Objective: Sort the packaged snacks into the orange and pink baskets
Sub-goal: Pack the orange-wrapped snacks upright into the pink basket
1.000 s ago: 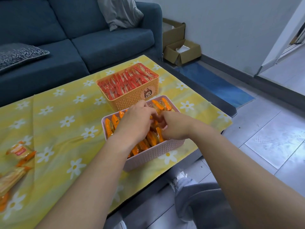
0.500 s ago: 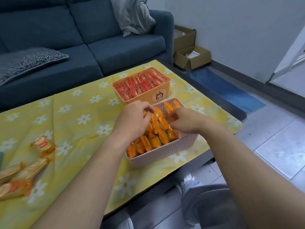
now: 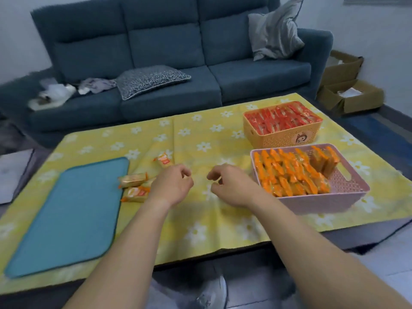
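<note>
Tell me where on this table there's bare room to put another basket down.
The teal mat is bare. So is the far strip of yellow cloth between the mat and the orange basket. The right side is crowded: the orange basket and the pink basket sit close together. Loose packets lie between the mat and the left hand.

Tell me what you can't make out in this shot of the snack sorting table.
Head view, the only one:
1. Print on the loose snack packets: too blurred to read.
2. Count of loose packets: the left hand covers part of one.
3. Lower layers in the pink basket and orange basket: hidden by the top rows.
</note>
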`<state>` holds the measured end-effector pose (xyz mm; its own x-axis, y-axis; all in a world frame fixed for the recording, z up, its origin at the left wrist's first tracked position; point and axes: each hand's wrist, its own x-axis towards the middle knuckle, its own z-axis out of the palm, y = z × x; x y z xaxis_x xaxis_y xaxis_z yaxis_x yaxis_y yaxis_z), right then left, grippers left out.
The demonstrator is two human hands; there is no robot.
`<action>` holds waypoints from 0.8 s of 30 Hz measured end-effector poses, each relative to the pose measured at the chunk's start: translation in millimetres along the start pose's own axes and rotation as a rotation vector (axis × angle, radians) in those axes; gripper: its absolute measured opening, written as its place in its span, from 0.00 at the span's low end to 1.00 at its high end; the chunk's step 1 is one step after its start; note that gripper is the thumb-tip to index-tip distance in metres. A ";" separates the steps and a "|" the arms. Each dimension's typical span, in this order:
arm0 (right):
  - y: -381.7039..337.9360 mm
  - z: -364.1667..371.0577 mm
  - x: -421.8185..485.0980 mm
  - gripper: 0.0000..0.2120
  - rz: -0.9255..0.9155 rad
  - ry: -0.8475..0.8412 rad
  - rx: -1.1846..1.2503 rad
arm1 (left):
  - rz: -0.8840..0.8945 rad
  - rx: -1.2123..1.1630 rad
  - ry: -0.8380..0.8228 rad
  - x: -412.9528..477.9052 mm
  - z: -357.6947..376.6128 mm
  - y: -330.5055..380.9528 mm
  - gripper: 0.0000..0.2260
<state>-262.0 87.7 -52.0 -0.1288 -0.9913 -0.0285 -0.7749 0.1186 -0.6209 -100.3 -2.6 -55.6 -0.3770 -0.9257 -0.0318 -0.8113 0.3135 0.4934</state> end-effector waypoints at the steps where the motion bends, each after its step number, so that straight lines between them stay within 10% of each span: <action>1: -9.5 14.9 6.1 0.17 -0.012 -0.047 -0.003 | -0.057 0.065 -0.016 -2.0 -5.9 -20.9 0.11; 9: -69.4 107.6 64.4 0.26 -0.116 -0.175 -0.044 | -0.173 0.314 -0.076 -2.2 -33.9 -135.2 0.21; 18: -76.9 142.0 144.2 0.28 -0.287 -0.171 -0.677 | -0.116 0.492 -0.228 43.1 -22.4 -152.6 0.28; 24: -66.1 117.1 179.2 0.20 -0.044 0.064 -0.167 | -0.200 0.436 0.033 78.2 -52.9 -163.0 0.23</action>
<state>-161.4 -104.5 -107.7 -0.1280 -0.9906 0.0491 -0.8717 0.0887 -0.4819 26.1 -137.2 -92.5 -0.1856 -0.9809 -0.0577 -0.9809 0.1815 0.0693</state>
